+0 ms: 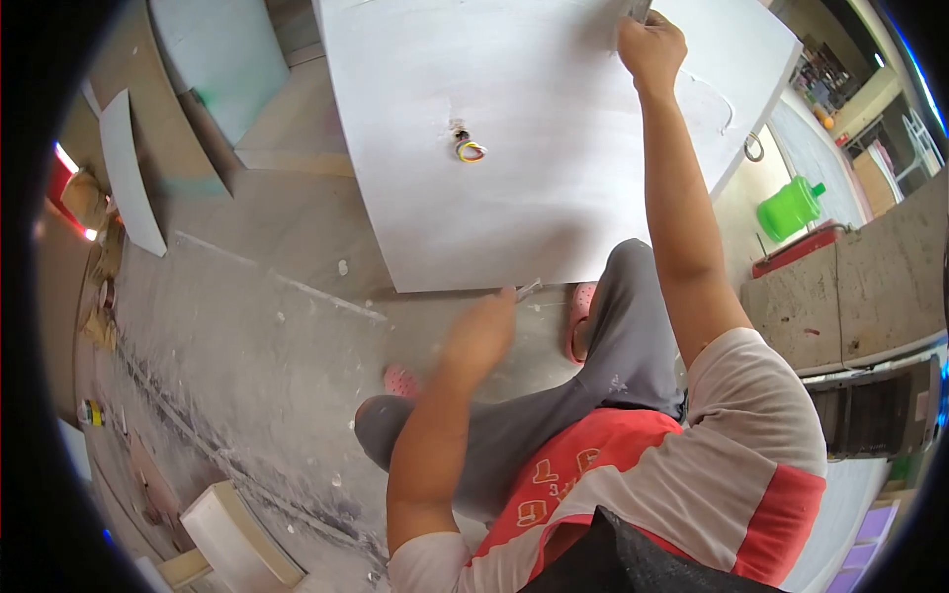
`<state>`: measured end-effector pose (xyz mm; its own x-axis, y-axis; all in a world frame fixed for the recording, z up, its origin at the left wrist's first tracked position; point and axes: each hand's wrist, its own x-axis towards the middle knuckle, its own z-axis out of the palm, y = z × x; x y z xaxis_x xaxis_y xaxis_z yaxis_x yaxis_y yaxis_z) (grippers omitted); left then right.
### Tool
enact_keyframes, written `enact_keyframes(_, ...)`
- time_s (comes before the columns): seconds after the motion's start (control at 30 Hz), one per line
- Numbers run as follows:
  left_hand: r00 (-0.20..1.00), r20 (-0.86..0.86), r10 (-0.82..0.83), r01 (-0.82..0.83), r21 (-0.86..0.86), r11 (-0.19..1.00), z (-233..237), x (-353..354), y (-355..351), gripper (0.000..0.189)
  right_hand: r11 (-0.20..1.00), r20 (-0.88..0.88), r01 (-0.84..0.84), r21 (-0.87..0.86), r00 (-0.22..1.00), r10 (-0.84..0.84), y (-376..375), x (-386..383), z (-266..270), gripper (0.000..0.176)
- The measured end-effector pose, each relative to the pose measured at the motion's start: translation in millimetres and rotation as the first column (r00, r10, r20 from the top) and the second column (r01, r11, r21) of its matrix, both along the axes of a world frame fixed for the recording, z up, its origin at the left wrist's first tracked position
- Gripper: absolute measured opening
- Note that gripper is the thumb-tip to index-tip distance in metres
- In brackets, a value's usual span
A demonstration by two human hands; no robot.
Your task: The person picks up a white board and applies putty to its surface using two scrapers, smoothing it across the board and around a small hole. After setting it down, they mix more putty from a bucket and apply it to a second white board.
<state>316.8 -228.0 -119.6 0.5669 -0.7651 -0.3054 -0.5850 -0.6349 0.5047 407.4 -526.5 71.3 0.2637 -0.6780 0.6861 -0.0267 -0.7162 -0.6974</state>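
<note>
A large white panel [514,217] fills the upper middle, with coiled yellow, red and white wires [472,150] coming out of a small hole. Near its top edge my right hand [653,49] is closed around a flat greyish tool [638,10], held against or just over the white surface. My left hand [482,331], blurred, is closed on a small metal tool [530,290] whose end sticks out by the panel's lower edge. A faint curved line of white material marks the panel right of my right forearm.
Pink clogs [580,324] are on my feet on the grey floor [287,247]. A green water jug [791,209] stands at the right, near a concrete-coloured block [850,287]. Boards [131,178] lean at the left; a white and tan piece [240,539] lies lower left.
</note>
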Motion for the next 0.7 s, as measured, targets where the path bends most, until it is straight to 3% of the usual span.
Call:
enact_keyframes(0.2,0.999,0.035,0.037,-0.035,-0.056,0.998,-4,0,14,0.037,0.997,-0.060,-0.073,-0.031,0.996,0.071,65,44,0,0.026)
enact_keyframes(0.3,0.998,0.032,0.052,-0.050,-0.053,0.997,-1,-1,19,0.037,0.987,-0.074,-0.031,-0.156,0.997,0.020,92,71,-1,0.024)
enact_keyframes(0.7,0.987,0.032,0.160,-0.150,-0.212,0.966,3,0,46,0.029,0.876,-0.204,-0.196,-0.441,0.972,0.115,238,134,0,0.026)
